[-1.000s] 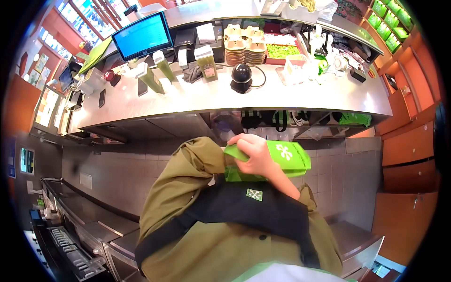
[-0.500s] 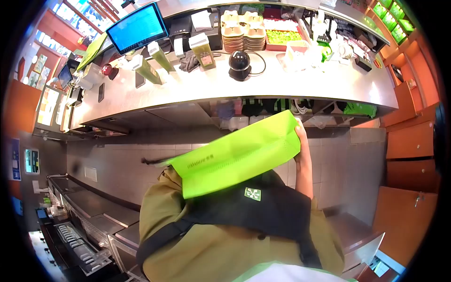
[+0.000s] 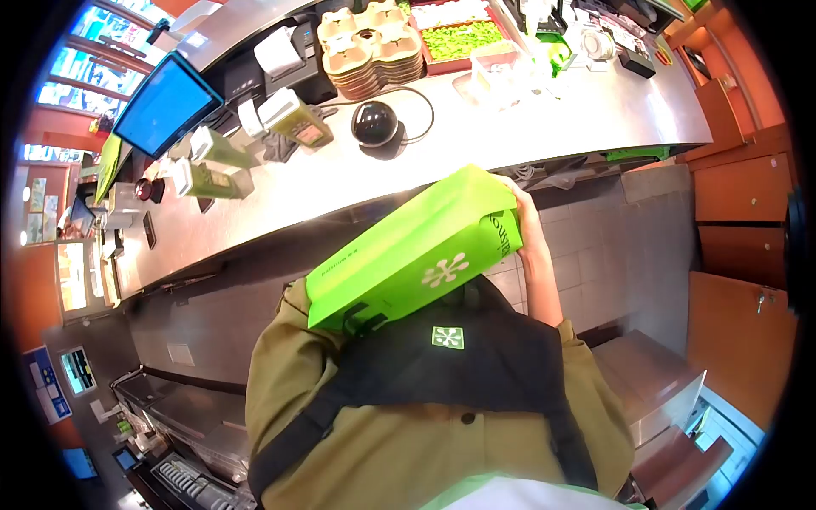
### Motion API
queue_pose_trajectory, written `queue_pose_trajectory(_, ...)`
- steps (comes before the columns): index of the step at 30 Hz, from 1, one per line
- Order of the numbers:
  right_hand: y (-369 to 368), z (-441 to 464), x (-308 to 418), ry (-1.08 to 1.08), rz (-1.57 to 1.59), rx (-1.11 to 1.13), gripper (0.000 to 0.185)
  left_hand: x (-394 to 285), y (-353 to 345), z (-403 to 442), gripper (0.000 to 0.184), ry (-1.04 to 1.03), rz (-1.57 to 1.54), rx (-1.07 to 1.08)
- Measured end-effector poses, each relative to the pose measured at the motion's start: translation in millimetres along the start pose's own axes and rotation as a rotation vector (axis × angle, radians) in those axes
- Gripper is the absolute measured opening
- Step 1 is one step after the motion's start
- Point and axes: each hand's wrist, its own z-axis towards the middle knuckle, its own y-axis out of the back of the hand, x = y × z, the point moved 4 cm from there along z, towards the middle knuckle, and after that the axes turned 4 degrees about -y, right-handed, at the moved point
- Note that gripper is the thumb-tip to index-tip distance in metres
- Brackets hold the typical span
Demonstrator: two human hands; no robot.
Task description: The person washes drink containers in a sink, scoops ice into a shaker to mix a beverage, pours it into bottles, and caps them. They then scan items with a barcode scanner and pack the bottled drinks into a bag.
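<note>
A bright green bag (image 3: 416, 246) with a white logo and dark lettering lies tilted across my chest, its right end higher than its left. My right hand (image 3: 523, 212) grips the right end, with most of the fingers behind it. My left sleeve (image 3: 297, 314) reaches the bag's left end. The left hand itself is hidden by the bag, so its fingers do not show. Below the bag is my black apron (image 3: 442, 365) with a small logo patch.
Ahead runs a steel counter (image 3: 297, 191) bearing a blue-lit screen (image 3: 167, 104), green-filled containers (image 3: 293, 119), a black dome-shaped device (image 3: 375, 124), stacked cardboard cup carriers (image 3: 371, 51) and a tray of green packets (image 3: 459, 42). Orange cabinets (image 3: 738, 331) stand at right, steel units (image 3: 187, 416) behind left.
The bag has turned, showing its white logo face and more lettering. The dark strand at its left end no longer shows. My view has shifted toward the right and tilted.
</note>
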Motion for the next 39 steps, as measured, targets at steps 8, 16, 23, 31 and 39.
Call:
queue_pose_trajectory(8, 108.6, 115.7, -52.5, -0.084, -0.278, -0.108, 0.039, -132.5, 91.5, 90.1, 0.034, -0.25, 1.033, 0.329)
queue_pose_trajectory(16, -68.5, 79.1, 145.2, 0.981, -0.935, 0.185, 0.032, -20.8, 75.9, 251.1, 0.033, 0.154, 1.612, 0.525)
queue_pose_trajectory(23, -70.8, 89.7, 162.7, 0.999, -1.513, 0.772, 0.021, -4.1, 64.8, 259.4, 0.032, 0.283, 1.577, 0.513)
queue_pose_trajectory(31, -48.4, 118.5, 202.3, 1.033, -1.558, 0.739, 0.02, -139.4, 64.2, 167.5, 0.031, 0.257, 1.152, 0.724)
queue_pose_trajectory(39, -59.2, 135.9, 208.2, 1.048, -1.51, 0.771, 0.017, -129.1, 318.6, 25.5, 0.074, 0.063, 1.404, -0.39)
